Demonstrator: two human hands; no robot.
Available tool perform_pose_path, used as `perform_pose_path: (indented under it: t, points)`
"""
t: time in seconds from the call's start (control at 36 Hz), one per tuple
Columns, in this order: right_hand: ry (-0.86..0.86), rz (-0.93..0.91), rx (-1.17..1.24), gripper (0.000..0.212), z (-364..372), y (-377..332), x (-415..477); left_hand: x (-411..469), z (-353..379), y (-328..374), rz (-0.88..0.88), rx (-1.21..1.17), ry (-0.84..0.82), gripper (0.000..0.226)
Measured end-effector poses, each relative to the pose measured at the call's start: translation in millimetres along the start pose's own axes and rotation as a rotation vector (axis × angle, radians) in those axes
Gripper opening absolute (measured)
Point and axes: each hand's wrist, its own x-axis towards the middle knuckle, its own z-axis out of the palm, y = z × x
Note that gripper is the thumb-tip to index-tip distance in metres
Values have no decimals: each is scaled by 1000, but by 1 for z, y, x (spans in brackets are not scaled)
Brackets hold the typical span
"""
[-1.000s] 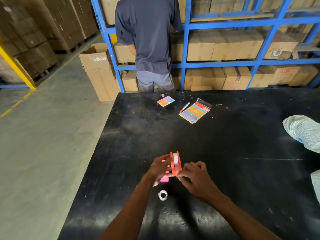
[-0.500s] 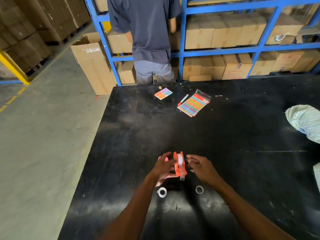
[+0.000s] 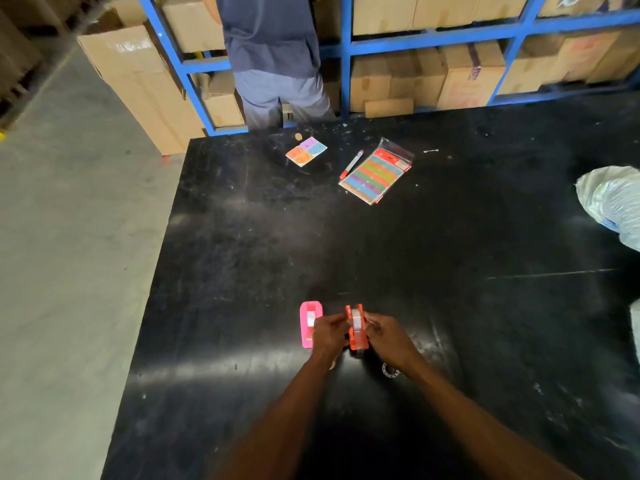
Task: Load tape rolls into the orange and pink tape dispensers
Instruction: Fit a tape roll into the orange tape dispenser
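The orange tape dispenser stands on the black table with a white tape roll in it. My left hand grips its left side and my right hand pinches its right side near the roll. The pink tape dispenser lies just to the left, a white roll showing inside, partly hidden by my left hand. A small clear tape core ring lies under my right wrist.
Far side of the table holds a small coloured card, a red marker and a pack of coloured strips. A white plastic bag lies at the right edge. A person stands at blue shelving with cardboard boxes.
The pink dispenser, before hidden behind my left hand, now shows to the left. My right hand has closed back onto the orange dispenser. The ring beside my left wrist is no longer visible.
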Motion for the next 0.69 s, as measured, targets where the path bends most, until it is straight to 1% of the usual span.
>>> perform_pose_path:
  t: [0.08,0.17,0.22,0.28,0.36,0.42,0.56,0.69]
  points:
    - [-4,0,-66,28,4,16,14,10,4,-1,23,71,81,21]
    - [5,19,-84,31,9,33,27,22,9,-6,40,119,117,22]
    - [20,23,-103,34,9,29,30,27,11,-7,40,124,144,22]
    - [32,41,-128,32,10,25,31,33,12,-11,23,121,169,21]
    - [41,68,-152,34,11,27,36,37,12,-15,12,102,183,19]
    - [51,70,-126,35,12,32,37,41,12,-20,6,88,193,18]
    - [84,82,-93,30,14,33,41,43,14,-19,37,116,192,19]
    - [96,102,-97,38,18,32,40,46,12,-19,24,219,216,17]
